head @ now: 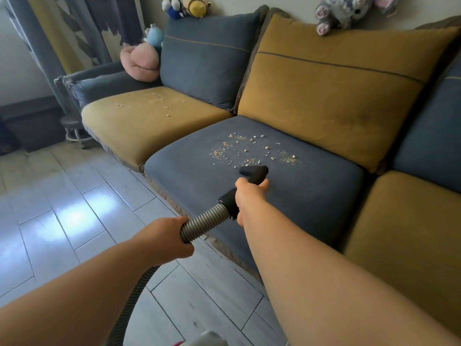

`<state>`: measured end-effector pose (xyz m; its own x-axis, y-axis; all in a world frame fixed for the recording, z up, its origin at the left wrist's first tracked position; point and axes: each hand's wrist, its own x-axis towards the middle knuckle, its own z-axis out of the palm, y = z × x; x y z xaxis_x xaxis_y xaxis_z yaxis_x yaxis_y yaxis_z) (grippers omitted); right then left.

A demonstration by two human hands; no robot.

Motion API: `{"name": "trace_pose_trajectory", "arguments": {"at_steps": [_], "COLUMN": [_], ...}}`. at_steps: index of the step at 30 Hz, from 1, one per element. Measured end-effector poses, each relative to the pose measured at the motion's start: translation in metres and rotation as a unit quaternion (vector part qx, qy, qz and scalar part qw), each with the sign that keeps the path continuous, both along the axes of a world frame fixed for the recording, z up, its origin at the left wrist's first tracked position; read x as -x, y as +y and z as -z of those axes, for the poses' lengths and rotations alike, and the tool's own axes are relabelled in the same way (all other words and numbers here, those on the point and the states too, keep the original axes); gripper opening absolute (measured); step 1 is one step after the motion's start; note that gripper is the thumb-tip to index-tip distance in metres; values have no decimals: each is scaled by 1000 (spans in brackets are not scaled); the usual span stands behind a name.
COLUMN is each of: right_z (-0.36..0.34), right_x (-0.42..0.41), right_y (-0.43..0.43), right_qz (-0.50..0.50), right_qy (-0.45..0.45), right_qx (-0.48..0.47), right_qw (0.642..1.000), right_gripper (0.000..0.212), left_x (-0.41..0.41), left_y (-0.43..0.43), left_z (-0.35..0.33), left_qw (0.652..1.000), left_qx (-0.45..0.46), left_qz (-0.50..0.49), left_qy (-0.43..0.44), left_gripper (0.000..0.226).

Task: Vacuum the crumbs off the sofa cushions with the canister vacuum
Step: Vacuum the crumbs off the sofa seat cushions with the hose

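My right hand [249, 193] grips the black handle of the vacuum, whose black nozzle [254, 171] sits low over the blue seat cushion [311, 196], just in front of a scatter of crumbs [249, 149]. My left hand [166, 237] holds the ribbed grey hose [204, 222] a little behind the handle. The hose runs down past my left arm to the canister [209, 339], seen only in part at the bottom edge. More crumbs [156, 103] lie on the yellow seat cushion [139, 126] to the left.
Blue [207, 61] and yellow [336, 91] back cushions lean behind the seats. A pink plush [141, 62] rests on the left armrest; other plush toys [349, 11] sit along the sofa top. A small stool [74, 131] stands at the sofa's left end. Pale plank floor [74, 208] lies left.
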<state>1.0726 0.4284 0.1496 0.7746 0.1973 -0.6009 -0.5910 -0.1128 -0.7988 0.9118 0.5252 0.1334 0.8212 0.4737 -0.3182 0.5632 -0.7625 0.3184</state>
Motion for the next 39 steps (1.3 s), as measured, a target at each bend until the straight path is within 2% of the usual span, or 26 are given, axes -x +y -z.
{"name": "trace_pose_trajectory", "arguments": {"at_steps": [13,22,27,32,39], "right_z": [4,3,0,0,2], "right_x": [-32,-33,-23,-16,-25], "right_y": [-20,-7,12,14,-24], "right_qz": [58,14,-14,-1,34], "right_qy": [1,3,10,7,7], "right_qx": [25,43,11,-13,7], "right_qw": [998,999,1000,1000,999], "right_gripper": [79,78,77,74,75], "left_x": [-39,-32,-17,-10,-27], "left_y": [-14,-8,4,5,-25], "left_z": [5,10,4,-1,-1], "left_qw": [999,999,1000,1000,999], "left_qx": [16,25,9,6,10], "left_qz": [35,9,-11,-14,30], "left_qy": [-21,-28,-19,-14,-17], "left_gripper": [17,21,22,24,19]}}
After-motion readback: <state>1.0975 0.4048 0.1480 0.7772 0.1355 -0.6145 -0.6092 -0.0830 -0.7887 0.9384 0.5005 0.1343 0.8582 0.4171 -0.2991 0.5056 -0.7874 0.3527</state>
